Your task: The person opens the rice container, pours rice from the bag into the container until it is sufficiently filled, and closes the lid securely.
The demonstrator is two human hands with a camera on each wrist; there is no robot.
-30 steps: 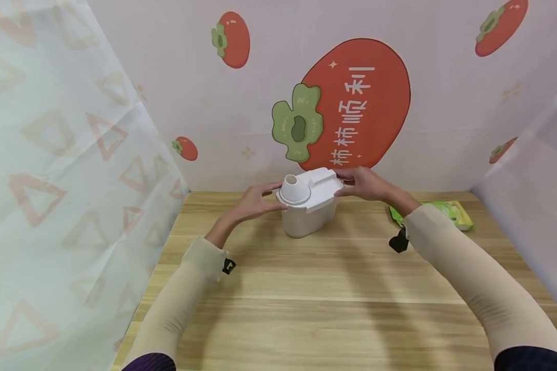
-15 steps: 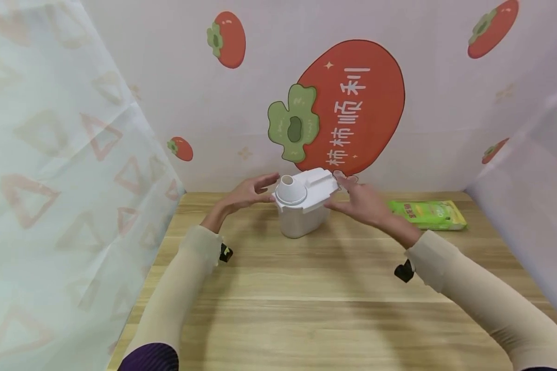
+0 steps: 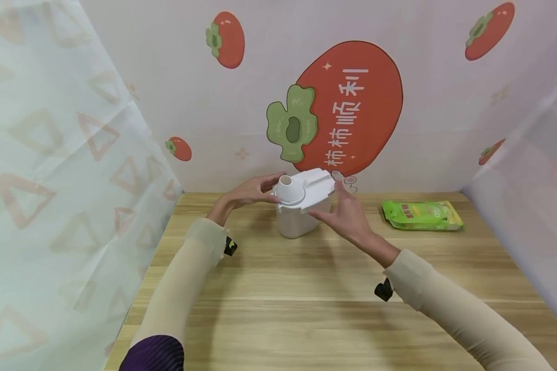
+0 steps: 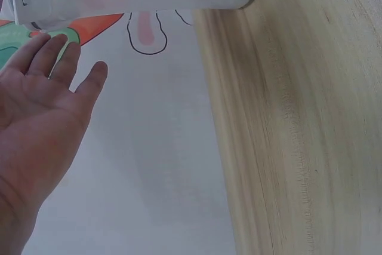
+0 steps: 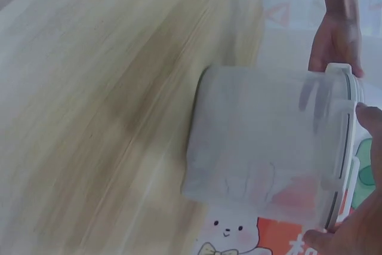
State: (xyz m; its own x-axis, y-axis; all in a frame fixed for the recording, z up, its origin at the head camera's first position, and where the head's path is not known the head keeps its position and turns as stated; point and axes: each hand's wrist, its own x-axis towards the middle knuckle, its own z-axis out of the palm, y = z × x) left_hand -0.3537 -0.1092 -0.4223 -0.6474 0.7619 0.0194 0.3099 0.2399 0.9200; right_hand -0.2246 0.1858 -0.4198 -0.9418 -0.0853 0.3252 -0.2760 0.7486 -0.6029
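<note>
HEAD: from above, facing 12 o'clock and down, farthest | LEFT WRIST: close, turned sideways, white container at 11 o'clock | RIGHT WRIST: close, sideways, container at 4 o'clock | HEAD/RIGHT WRIST share: container, left hand, right hand

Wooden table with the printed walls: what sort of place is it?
Possibly a screened-off work or filming booth, though I can't be sure: a wood-grain tabletop has a fruit-printed backdrop behind it and a creased, triangle-patterned sheet along the left.
</note>
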